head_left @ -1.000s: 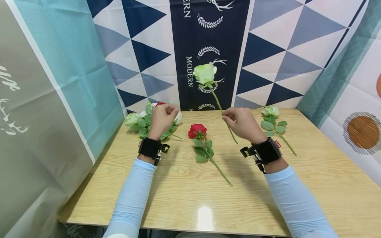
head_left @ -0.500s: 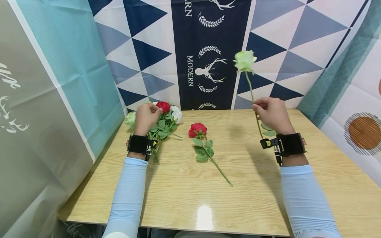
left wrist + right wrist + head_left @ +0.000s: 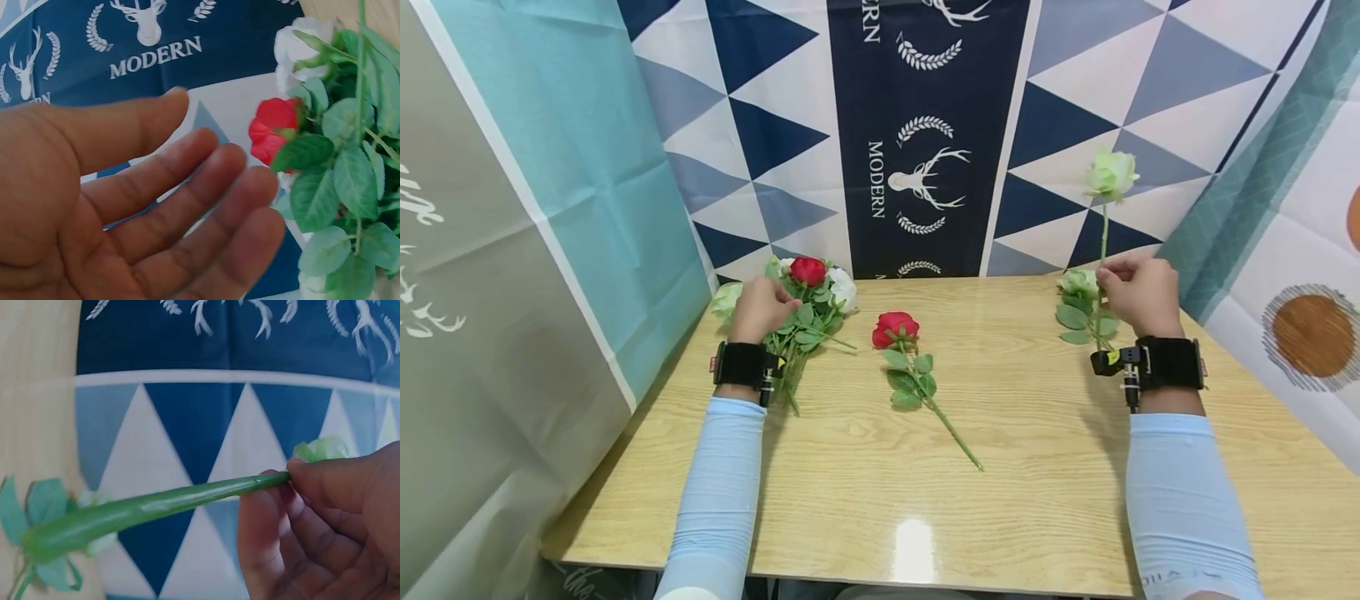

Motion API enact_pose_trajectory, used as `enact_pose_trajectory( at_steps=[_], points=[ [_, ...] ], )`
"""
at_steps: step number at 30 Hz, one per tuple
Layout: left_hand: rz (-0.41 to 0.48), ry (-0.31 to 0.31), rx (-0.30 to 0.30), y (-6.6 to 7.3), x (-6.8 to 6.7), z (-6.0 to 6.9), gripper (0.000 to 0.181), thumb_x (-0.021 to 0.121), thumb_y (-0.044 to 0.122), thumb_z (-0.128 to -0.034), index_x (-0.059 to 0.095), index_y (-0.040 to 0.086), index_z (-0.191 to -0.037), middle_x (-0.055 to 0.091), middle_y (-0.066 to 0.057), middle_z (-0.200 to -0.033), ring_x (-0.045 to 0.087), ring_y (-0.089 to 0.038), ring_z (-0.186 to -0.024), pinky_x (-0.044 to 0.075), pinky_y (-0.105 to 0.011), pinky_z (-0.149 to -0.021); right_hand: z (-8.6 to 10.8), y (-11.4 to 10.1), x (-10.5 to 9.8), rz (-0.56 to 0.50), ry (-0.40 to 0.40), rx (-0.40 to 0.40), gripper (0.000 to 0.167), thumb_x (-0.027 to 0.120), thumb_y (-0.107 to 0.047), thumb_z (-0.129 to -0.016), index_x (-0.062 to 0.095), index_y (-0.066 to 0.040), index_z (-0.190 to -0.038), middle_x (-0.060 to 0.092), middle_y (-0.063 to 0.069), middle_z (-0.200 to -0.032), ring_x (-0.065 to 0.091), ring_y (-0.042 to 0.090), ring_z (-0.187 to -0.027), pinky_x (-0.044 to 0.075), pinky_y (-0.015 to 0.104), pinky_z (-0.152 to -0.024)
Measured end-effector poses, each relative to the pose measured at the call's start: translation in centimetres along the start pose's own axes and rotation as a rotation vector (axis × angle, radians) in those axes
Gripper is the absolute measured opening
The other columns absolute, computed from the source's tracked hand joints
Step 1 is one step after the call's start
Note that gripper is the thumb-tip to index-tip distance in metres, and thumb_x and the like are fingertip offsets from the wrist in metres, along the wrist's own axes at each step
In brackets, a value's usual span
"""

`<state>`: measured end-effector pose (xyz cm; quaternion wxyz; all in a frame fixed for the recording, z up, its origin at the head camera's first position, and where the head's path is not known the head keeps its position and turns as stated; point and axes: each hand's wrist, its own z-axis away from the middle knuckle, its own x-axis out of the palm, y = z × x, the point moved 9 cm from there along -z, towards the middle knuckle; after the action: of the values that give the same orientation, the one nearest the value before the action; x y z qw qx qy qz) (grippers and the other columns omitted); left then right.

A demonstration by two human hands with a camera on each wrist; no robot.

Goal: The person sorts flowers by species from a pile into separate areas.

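Note:
My right hand (image 3: 1144, 296) pinches the green stem of a pale green rose (image 3: 1112, 175) between thumb and fingers, its bloom raised upright; the stem (image 3: 187, 499) runs across the right wrist view. Just behind that stem, a second pale green rose (image 3: 1079, 285) lies on the table. On the left, my left hand (image 3: 760, 308) hovers by a pile of flowers. Its fingers (image 3: 181, 219) are loosely bent and hold nothing. In the pile show a red rose (image 3: 808, 271), a white rose (image 3: 842, 290) and leafy stems. A single red rose (image 3: 896, 331) lies mid-table, stem toward me.
The wooden table (image 3: 850, 500) ends against a patterned cloth backdrop (image 3: 925, 100). A teal and grey curtain (image 3: 580, 192) borders it on the left, and another patterned cloth (image 3: 1300, 275) hangs on the right.
My right hand has carried the pale green rose rightward, from mid-table to above the lying pale green rose. My left hand has drawn back left and down, uncovering the red rose in the pile.

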<state>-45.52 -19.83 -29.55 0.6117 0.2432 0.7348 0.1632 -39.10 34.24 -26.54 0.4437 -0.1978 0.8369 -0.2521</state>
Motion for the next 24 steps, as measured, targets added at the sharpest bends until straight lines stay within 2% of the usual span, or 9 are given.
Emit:
enact_pose_trajectory(
  at_steps=[3,5,7,9,11,13,16,20,24],
  points=[
    [-0.028,-0.058,-0.026,-0.6,0.6,-0.1,0.029,0.069,0.028,-0.1001,0.078,0.0,-0.095,0.073,-0.02,-0.106,0.062,-0.031,-0.081,0.047,-0.04,-0.071,-0.1,1.8,0.0,0.028,0.02,0.047,0.036,0.059,-0.024,-0.103,0.074,0.008,-0.111,0.074,0.026,-0.095,0.05,-0.007,-0.055,0.041,0.015,-0.05],
    [-0.043,-0.069,-0.029,-0.9,0.8,-0.2,0.031,0.069,0.029,-0.1,0.079,0.0,-0.097,0.073,-0.02,-0.109,0.063,-0.03,-0.083,0.047,-0.04,-0.072,-0.1,3.0,0.2,0.032,0.016,0.089,0.035,0.059,-0.022,-0.103,0.074,0.008,-0.111,0.074,0.023,-0.089,0.058,0.006,-0.062,0.042,0.019,-0.051],
    [-0.035,-0.064,-0.026,-0.9,0.9,-0.3,0.032,0.07,0.029,-0.0993,0.079,0.0,-0.09,0.073,-0.018,-0.099,0.06,-0.028,-0.077,0.045,-0.04,-0.069,0.0,4.3,0.4,0.04,0.004,0.13,0.035,0.059,-0.022,-0.102,0.073,0.009,-0.11,0.074,0.019,-0.084,0.063,0.024,-0.074,0.043,0.024,-0.054],
    [-0.04,-0.058,-0.018,-0.9,0.9,-0.5,0.033,0.071,0.029,-0.0981,0.077,0.002,-0.08,0.071,-0.013,-0.081,0.056,-0.025,-0.068,0.042,-0.037,-0.064,0.2,5.6,0.8,0.04,-0.026,0.179,0.036,0.058,-0.022,-0.102,0.072,0.01,-0.111,0.073,0.018,-0.081,0.061,0.042,-0.09,0.045,0.031,-0.06],
    [-0.05,-0.065,-0.022,-1.0,1.1,-0.6,0.038,0.073,0.028,-0.0967,0.069,0.006,-0.066,0.059,-0.005,-0.062,0.047,-0.019,-0.057,0.038,-0.034,-0.058,0.4,6.8,1.2,0.039,-0.058,0.226,0.038,0.057,-0.024,-0.102,0.071,0.011,-0.112,0.071,0.022,-0.085,0.058,0.051,-0.099,0.046,0.038,-0.065],
    [-0.063,-0.087,-0.037,-1.2,1.4,-0.6,0.047,0.074,0.028,-0.096,0.057,0.01,-0.056,0.042,0.001,-0.051,0.036,-0.015,-0.05,0.032,-0.032,-0.053,0.7,7.8,1.5,0.061,-0.084,0.259,0.04,0.056,-0.025,-0.102,0.07,0.011,-0.111,0.071,0.026,-0.091,0.057,0.052,-0.1,0.045,0.042,-0.067],
    [-0.078,-0.127,-0.064,-1.6,2.0,-0.6,0.056,0.074,0.028,-0.0956,0.041,0.015,-0.052,0.026,0.005,-0.05,0.024,-0.011,-0.046,0.026,-0.029,-0.048,1.0,8.9,1.9,0.093,-0.106,0.296,0.037,0.056,-0.024,-0.101,0.071,0.009,-0.108,0.069,0.029,-0.1,0.061,0.048,-0.092,0.047,0.044,-0.066],
    [-0.069,-0.172,-0.093,-2.1,2.6,-0.6,0.057,0.074,0.026,-0.0952,0.038,0.017,-0.052,0.024,0.005,-0.051,0.023,-0.011,-0.046,0.027,-0.03,-0.048,1.3,9.8,2.4,0.132,-0.138,0.327,0.033,0.056,-0.021,-0.098,0.071,0.007,-0.104,0.066,0.03,-0.104,0.061,0.047,-0.088,0.047,0.045,-0.064],
    [-0.072,-0.212,-0.129,-2.7,3.0,-0.5,0.055,0.074,0.025,-0.0954,0.04,0.017,-0.052,0.026,0.005,-0.051,0.026,-0.012,-0.047,0.031,-0.031,-0.05,1.5,10.3,3.1,0.153,-0.176,0.343,0.029,0.056,-0.019,-0.095,0.073,0.003,-0.091,0.065,0.028,-0.096,0.061,0.045,-0.082,0.047,0.042,-0.061]
  ],
)
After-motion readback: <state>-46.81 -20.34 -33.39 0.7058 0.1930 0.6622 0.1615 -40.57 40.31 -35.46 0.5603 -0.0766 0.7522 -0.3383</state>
